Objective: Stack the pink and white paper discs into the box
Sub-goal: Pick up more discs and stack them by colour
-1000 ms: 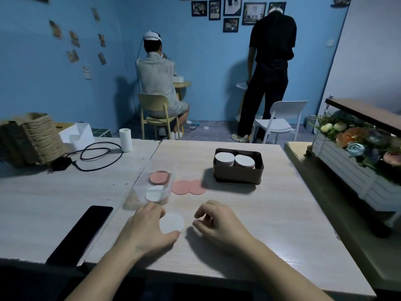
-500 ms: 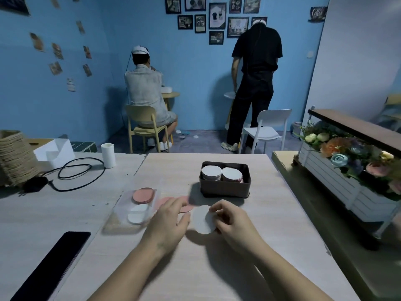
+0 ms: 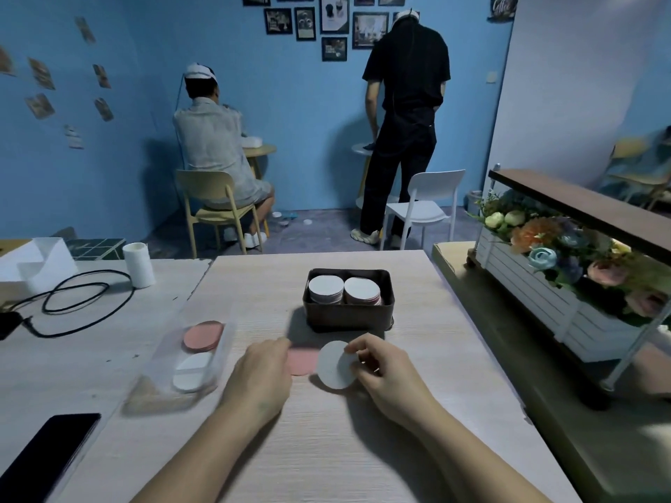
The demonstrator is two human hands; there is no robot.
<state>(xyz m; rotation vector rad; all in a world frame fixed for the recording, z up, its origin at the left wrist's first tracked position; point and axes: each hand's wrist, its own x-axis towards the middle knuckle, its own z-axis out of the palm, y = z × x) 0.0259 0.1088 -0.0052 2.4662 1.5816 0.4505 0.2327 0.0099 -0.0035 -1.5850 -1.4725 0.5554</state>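
One white disc (image 3: 334,366) pinched in right hand (image 3: 390,384).

white disc (image 3: 336,364) lifted, now in right hand (image 3: 385,379)

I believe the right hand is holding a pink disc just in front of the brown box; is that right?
Not quite: in the head view the right hand holds a white disc, not a pink one, just in front of the brown box.
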